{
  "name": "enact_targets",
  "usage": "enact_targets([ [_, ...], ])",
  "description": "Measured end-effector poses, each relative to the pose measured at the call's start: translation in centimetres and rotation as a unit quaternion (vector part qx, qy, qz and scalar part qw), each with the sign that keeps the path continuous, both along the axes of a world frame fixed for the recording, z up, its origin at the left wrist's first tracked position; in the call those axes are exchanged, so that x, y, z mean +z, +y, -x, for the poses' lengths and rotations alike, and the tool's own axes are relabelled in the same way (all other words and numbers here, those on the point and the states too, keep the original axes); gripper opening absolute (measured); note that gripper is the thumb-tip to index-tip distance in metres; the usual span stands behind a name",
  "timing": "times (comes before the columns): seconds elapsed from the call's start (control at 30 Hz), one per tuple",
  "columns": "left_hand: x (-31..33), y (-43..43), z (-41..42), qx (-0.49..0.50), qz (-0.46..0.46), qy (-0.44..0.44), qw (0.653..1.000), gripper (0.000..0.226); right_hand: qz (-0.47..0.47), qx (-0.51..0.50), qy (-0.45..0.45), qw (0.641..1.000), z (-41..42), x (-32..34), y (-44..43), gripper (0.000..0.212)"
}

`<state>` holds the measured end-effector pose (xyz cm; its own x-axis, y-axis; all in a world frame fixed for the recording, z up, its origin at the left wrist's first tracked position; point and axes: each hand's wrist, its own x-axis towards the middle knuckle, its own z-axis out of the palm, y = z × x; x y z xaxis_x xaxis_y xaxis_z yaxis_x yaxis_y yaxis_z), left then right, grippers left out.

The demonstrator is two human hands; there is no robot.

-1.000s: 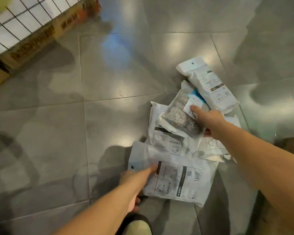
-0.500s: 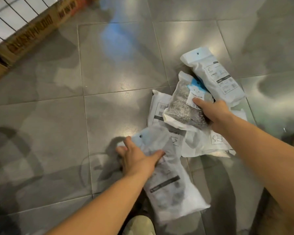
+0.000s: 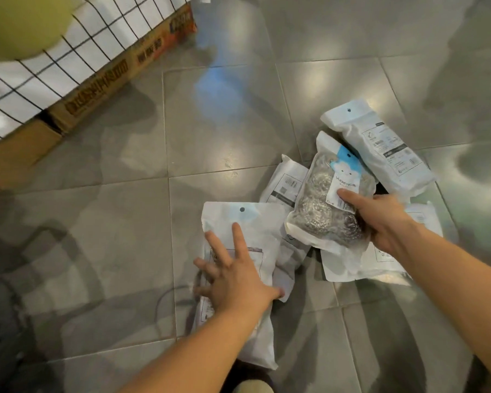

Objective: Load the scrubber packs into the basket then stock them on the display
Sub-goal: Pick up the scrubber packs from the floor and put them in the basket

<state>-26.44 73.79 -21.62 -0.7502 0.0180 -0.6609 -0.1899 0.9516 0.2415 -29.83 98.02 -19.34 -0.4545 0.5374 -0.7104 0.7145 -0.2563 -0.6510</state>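
On the grey tiled floor, the left hand presses straight, spread fingers on 1 white pack, long axis near-to-far. The right hand grips the steel scrubber pack, farther right.

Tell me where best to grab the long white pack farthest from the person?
Probably the flat hang-hole end of the white pack, from the far side: it juts free over the floor, while the near end is crowded by other packs.
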Motion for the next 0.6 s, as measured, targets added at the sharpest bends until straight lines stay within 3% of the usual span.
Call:
enact_targets([
  [0.17, 0.5, -2.4, 0.5, 0.015, -0.057, 0.056, 0.997, 0.122, 0.013, 0.016, 0.034, 0.999, -0.4, 0.6, -0.9, 0.017],
  [0.23, 1.9, -3.1, 1.5, 0.062, -0.118, 0.058, 0.989, 0.119, 0.007, 0.034, 0.066, 0.997, -0.3, 1.9, -1.8, 0.034],
  [0.3, 4.6, -3.5, 3.1, 0.131, -0.191, 0.073, 0.970, 0.116, -0.017, 0.056, 0.107, 0.993, 0.5, 4.1, -3.0, 0.065],
  [0.33, 6.4, -3.7, 4.1, 0.168, -0.233, 0.079, 0.955, 0.113, -0.028, 0.064, 0.127, 0.989, 1.1, 5.7, -3.7, 0.073],
  [0.53, 23.0, -6.8, 9.3, 0.293, -0.455, 0.180, 0.821, 0.093, -0.067, 0.119, 0.282, 0.950, 5.3, 20.2, -9.7, 0.074],
  [0.6, 29.2, -9.8, 10.1, 0.302, -0.512, 0.225, 0.772, 0.085, -0.068, 0.132, 0.339, 0.929, 6.4, 25.9, -12.9, 0.064],
])
